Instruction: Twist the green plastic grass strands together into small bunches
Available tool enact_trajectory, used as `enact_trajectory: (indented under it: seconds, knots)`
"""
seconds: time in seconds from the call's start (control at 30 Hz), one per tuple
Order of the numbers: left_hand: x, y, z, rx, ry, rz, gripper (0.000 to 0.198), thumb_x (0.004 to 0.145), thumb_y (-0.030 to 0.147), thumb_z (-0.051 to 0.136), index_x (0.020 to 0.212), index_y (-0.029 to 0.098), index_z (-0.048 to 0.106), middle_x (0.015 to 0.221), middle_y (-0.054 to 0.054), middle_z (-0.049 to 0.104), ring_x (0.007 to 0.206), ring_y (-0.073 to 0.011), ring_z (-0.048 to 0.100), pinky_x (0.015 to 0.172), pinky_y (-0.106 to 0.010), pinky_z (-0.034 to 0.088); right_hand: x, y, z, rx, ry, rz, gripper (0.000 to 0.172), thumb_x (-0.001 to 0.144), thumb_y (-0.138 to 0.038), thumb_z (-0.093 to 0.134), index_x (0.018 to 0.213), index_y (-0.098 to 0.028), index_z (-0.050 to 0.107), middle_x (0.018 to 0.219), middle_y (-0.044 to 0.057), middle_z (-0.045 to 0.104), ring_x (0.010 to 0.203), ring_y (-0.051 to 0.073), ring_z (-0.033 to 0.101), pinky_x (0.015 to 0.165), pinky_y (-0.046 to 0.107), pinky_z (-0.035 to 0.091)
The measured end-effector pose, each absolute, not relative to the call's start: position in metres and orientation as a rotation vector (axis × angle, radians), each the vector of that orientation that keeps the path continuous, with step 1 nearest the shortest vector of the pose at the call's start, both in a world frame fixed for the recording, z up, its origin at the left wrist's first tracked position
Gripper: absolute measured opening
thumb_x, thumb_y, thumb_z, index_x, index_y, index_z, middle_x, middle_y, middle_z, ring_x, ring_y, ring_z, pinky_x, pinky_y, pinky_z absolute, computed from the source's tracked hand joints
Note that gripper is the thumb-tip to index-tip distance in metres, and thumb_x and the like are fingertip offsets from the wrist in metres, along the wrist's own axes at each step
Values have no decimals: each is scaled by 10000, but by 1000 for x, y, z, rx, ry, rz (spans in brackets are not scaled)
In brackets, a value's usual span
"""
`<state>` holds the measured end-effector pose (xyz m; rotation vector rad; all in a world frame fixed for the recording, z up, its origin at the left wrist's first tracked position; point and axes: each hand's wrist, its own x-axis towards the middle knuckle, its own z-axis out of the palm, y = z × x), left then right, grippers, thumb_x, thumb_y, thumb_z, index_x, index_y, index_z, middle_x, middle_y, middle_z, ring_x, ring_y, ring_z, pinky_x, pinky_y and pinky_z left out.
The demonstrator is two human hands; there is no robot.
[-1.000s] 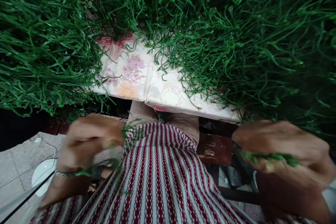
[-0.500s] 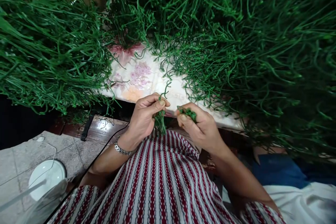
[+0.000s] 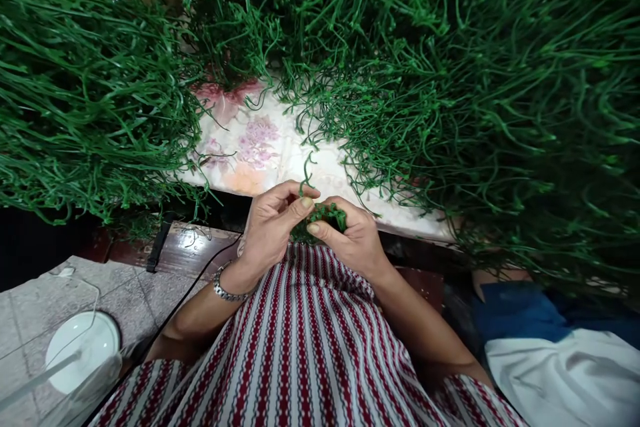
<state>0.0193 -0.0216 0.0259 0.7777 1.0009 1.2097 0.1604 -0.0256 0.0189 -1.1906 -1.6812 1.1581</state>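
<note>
My left hand (image 3: 273,227) and my right hand (image 3: 350,237) meet over my lap, fingers pinched together on a small bunch of green stems (image 3: 323,213). One thin stem curls up from between the fingers. A metal bracelet (image 3: 225,290) circles my left wrist. Both hands hover just in front of the edge of a table covered with a floral cloth (image 3: 260,147). My striped red and white garment (image 3: 300,347) fills the lower middle of the view.
Large heaps of long green stems (image 3: 475,93) cover the table on the right, and another heap of stems (image 3: 85,107) covers the left. A white round dish (image 3: 80,350) sits on the tiled floor at lower left. Blue and white cloth (image 3: 550,353) lies at lower right.
My hands came up from wide apart near my lap and joined in the middle. The two bunches held apart half a second ago are now pressed together.
</note>
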Motion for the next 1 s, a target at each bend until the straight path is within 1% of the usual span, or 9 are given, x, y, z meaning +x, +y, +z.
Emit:
enact_trajectory:
  seconds: [0.13, 0.27, 0.4, 0.47, 0.57, 0.67, 0.8, 0.9, 1.0]
  knots:
    - [11, -25, 20, 959, 1035, 1204, 111, 692, 234, 703, 753, 170, 635, 750, 2, 557, 703, -105, 511, 663, -216, 417, 160, -27, 17, -1186, -1663, 1121, 202, 790, -334, 610, 748, -161, 515, 631, -43, 469, 557, 66, 404, 540, 174, 347]
    - [4, -28, 19, 1145, 1028, 1087, 71, 756, 221, 622, 744, 169, 576, 723, 0, 524, 675, -117, 492, 632, -235, 400, 161, -26, 11, -1106, -1725, 1076, 172, 787, -307, 624, 760, -162, 535, 658, -36, 478, 581, 75, 439, 566, 188, 363]
    - [3, -31, 25, 1642, 1287, 1166, 53, 754, 124, 568, 742, 176, 563, 788, -18, 504, 818, -159, 482, 749, -285, 387, 161, -23, 9, -1014, -1778, 996, 113, 796, -245, 612, 774, -154, 550, 725, -7, 484, 681, 101, 479, 634, 218, 386]
    - [3, -33, 28, 1776, 1334, 1164, 94, 751, 84, 541, 745, 177, 553, 777, -12, 506, 799, -153, 480, 735, -282, 382, 162, -23, 9, -1004, -1794, 991, 110, 795, -233, 609, 769, -149, 544, 731, 1, 484, 699, 111, 480, 650, 232, 390]
    - [1, -34, 29, 1676, 1273, 1072, 87, 784, 101, 512, 748, 174, 541, 720, 4, 518, 704, -128, 488, 670, -256, 386, 161, -24, 10, -1025, -1809, 1036, 119, 814, -257, 584, 780, -146, 555, 728, 7, 492, 690, 114, 483, 640, 237, 393]
    - [-4, -33, 23, 1398, 1156, 992, 32, 786, 182, 564, 760, 164, 572, 718, -2, 552, 681, -122, 503, 645, -236, 394, 160, -26, 10, -1031, -1796, 1078, 157, 821, -300, 581, 797, -146, 560, 724, 2, 494, 679, 109, 487, 629, 226, 394]
    - [-8, -33, 11, 1108, 982, 960, 126, 742, 271, 645, 779, 158, 604, 709, -5, 564, 621, -104, 490, 590, -217, 385, 160, -27, 9, -984, -1766, 1120, 201, 794, -336, 619, 790, -143, 561, 703, -7, 484, 655, 100, 483, 615, 218, 390]
    - [-9, -33, 8, 1151, 1007, 1019, 120, 743, 265, 645, 719, 162, 587, 665, 8, 544, 611, -104, 484, 583, -219, 379, 160, -27, 8, -961, -1759, 1139, 188, 785, -316, 633, 788, -141, 567, 717, 1, 498, 672, 104, 492, 623, 225, 398]
    - [-11, -31, 16, 1468, 1147, 1081, 89, 782, 182, 575, 695, 163, 569, 658, 6, 534, 643, -114, 490, 603, -232, 379, 161, -26, 8, -959, -1785, 1142, 144, 805, -265, 607, 758, -140, 555, 710, 2, 492, 667, 101, 482, 619, 227, 391]
